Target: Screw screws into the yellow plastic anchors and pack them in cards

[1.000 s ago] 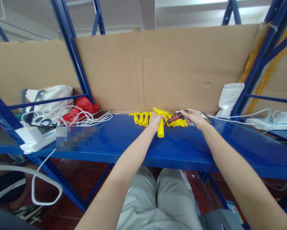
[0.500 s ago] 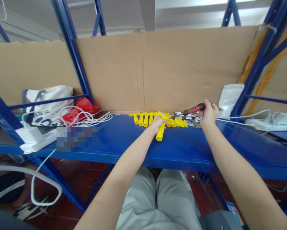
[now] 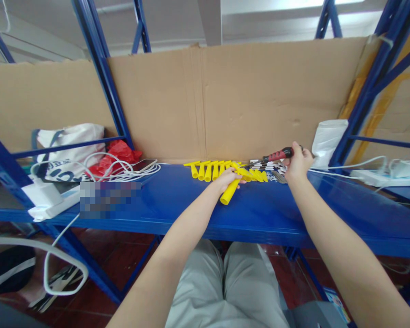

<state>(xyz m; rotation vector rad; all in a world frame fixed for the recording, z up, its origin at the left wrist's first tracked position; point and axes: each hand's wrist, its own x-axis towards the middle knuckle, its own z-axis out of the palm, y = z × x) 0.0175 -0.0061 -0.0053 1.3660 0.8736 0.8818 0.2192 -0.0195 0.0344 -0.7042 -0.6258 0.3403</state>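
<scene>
My left hand (image 3: 229, 177) is closed around a yellow plastic tool with a hollow tubular handle (image 3: 228, 195), its round end tilted toward me and to the left. A screwdriver with a red and black grip (image 3: 276, 156) is in my right hand (image 3: 298, 163), the fingers wrapped round its butt end. Its shaft points left, with the tip at or close to the head of the held yellow tool; whether they touch is unclear. Behind my left hand a row of similar yellow tools (image 3: 208, 172) lies on the blue shelf (image 3: 177, 205). Smaller yellow pieces (image 3: 259, 176) lie to the right.
Black-and-white strips (image 3: 259, 165) and small metal pieces (image 3: 279, 176) lie near the screwdriver. To the left are a white cable (image 3: 136, 169), a power strip (image 3: 59, 202), a red plastic bag (image 3: 121, 152) and a cloth bag (image 3: 71, 141). A cardboard panel (image 3: 252, 100) closes the back.
The held yellow tool has turned, its round end swinging slightly left and toward me, and my left hand has shifted a little right. My right hand and the screwdriver stay almost still.
</scene>
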